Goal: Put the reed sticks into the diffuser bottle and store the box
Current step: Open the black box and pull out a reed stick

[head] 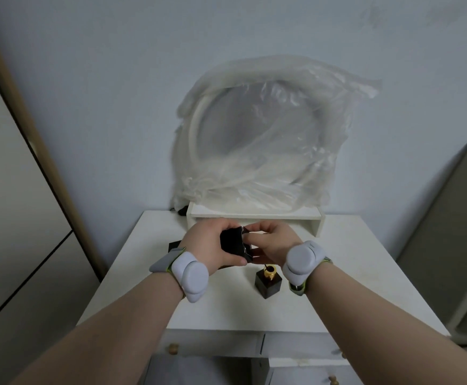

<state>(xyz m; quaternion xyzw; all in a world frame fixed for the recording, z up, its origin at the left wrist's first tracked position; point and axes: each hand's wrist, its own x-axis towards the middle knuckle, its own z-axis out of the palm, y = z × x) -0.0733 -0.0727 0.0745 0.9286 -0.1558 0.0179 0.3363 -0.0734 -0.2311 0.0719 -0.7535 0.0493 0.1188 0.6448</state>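
A small black box [233, 243] is held up above the middle of a white square-topped cabinet [352, 273], between both hands. The left hand [210, 245] wraps around the box's left side, fingers curled over the top and thumb closed underneath it, wrist bent inward. The right hand [271, 243] meets it from the right, fingertips pinched at the box's upper right corner, where a flap seems to be lifted, though the blur makes that unsure. Both forearms reach in from the near edge, each with a pale grey rounded wristband device [190, 276].

Just near of the hands, a dark square diffuser bottle with a gold neck [268, 283] stands upright on the cabinet top, with a thin dark stick at its mouth. A second black item [174, 245] lies on the surface, partly hidden behind the left wrist.

At the far edge sits a low white shelf riser [254, 215], and on it a crumpled clear plastic bag holding coiled white tubing [263, 140] leans against the pale wall.
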